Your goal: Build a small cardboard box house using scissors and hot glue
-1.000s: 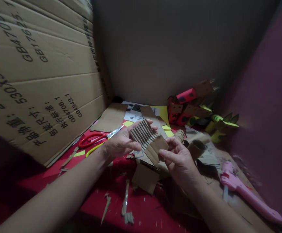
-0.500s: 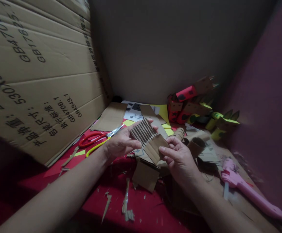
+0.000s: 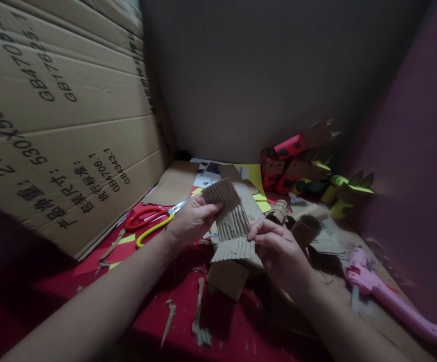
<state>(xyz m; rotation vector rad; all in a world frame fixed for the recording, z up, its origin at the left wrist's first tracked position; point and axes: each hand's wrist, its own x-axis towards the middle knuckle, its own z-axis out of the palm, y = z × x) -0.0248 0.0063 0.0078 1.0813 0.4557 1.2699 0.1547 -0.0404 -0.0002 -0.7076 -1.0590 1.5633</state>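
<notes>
A piece of corrugated cardboard (image 3: 230,213) with its ridges exposed is held up between both hands. My left hand (image 3: 194,217) pinches its upper left edge, thumb on the ridged face. At the lower right edge, my right hand (image 3: 277,244) has thumb and fingers closed on the piece. The lower part of the piece bends at an angle to the upper part. Below it is a plain brown cardboard piece (image 3: 227,279). Scissors with red and yellow handles (image 3: 153,221) lie beside my left hand, their blades partly hidden by it.
A large printed cardboard sheet (image 3: 71,115) stands at the left. Cardboard tubes (image 3: 307,229) and a pink glue gun (image 3: 388,294) lie at the right. Red and green paper crafts (image 3: 290,163) sit at the back right. Torn scraps (image 3: 169,322) lie on the red cloth (image 3: 146,306).
The corrugated piece has opened out, showing ridges down to its lower flap. My left thumb now lies on its ridged face. The view has shifted slightly.
</notes>
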